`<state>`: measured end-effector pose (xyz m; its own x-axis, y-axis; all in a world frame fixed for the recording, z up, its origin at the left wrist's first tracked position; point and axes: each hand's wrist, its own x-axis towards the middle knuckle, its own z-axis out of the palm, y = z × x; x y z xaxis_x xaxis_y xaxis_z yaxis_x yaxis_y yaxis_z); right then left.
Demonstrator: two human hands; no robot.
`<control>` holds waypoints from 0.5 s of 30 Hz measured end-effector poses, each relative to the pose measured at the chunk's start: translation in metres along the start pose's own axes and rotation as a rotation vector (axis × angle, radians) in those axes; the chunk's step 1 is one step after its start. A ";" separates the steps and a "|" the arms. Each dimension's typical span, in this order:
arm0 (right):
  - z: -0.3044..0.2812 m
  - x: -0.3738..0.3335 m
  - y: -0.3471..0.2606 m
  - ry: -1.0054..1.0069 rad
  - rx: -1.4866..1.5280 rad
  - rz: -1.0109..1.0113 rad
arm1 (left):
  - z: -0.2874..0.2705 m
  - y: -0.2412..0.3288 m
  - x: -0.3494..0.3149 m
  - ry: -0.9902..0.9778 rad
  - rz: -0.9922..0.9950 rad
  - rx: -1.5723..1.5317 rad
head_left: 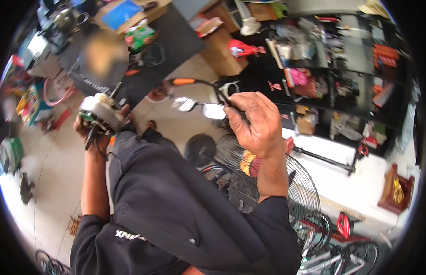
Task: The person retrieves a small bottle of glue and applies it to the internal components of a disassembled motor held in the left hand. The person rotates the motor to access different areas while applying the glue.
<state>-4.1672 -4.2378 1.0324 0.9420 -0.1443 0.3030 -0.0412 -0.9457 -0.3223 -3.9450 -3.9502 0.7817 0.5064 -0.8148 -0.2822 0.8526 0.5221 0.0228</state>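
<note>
In my left hand is a small electric motor with a silvery round housing, a brass-coloured gear-like part on top and a thin shaft sticking out. My fingers wrap it from below and the side, and a dark cable hangs from it. Raised on the other side, my right hand pinches a pair of eyeglasses between thumb and fingers at one side of the frame. The glasses are unfolded, with bright reflections on the lenses and an orange tip on one dark temple. They are held in the air, apart from the motor.
A dark table with a box, a green package and cables stands ahead on the left. Black shelves full of packaged goods line the right. Below my right arm are a wire fan guard, a round stool and bicycles.
</note>
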 end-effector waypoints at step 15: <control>-0.070 0.005 -0.070 0.644 0.235 -0.001 | 0.012 -0.034 0.029 0.058 -0.181 0.194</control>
<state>-4.1826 -4.1930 1.1191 0.5534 -0.3562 0.7529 0.1017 -0.8683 -0.4855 -3.9576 -3.9942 0.7846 0.3396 -0.8717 -0.3532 0.9403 0.3061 0.1486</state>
